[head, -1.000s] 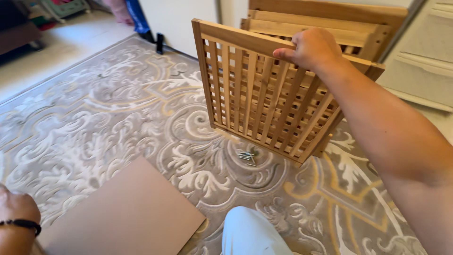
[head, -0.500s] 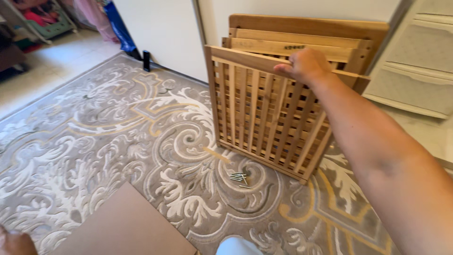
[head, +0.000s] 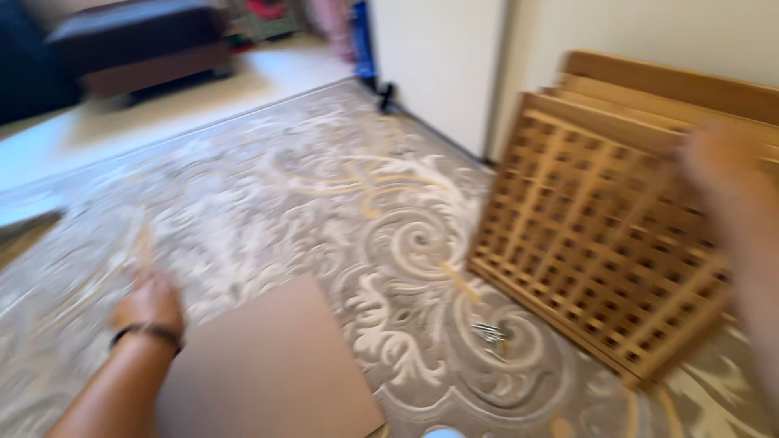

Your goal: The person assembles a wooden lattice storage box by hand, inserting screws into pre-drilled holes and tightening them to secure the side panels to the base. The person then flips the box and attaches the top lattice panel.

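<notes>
Head view is pretty smeared, so take the fine detail with a grain of salt. The right hand is up at the top edge of a slatted wooden panel that stands tilted on the patterned rug, leaning back toward a stack of similar wooden panels against the wall. The hand is just a blur against the top rail; it looks like it's on the rail, but I honestly can't tell if the fingers are wrapped around it or just resting there.

The left hand, with a dark wristband, is down low on the rug, well apart from the panel. There seems to be a thin pale stick-like thing near its fingers, but whether it's being pinched or just lying there, can't tell either.

A flat brown cardboard sheet lies on the rug between the two hands, and a little heap of metal screws sits on the rug right by the panel's bottom edge.

What I'd worry about: the panel is only balanced on its lower edge, so if that top hold is loose it could tip forward or slide on the rug. And those screws are right in the drop zone, so they could get scattered into the pattern and be a pain to find.
</notes>
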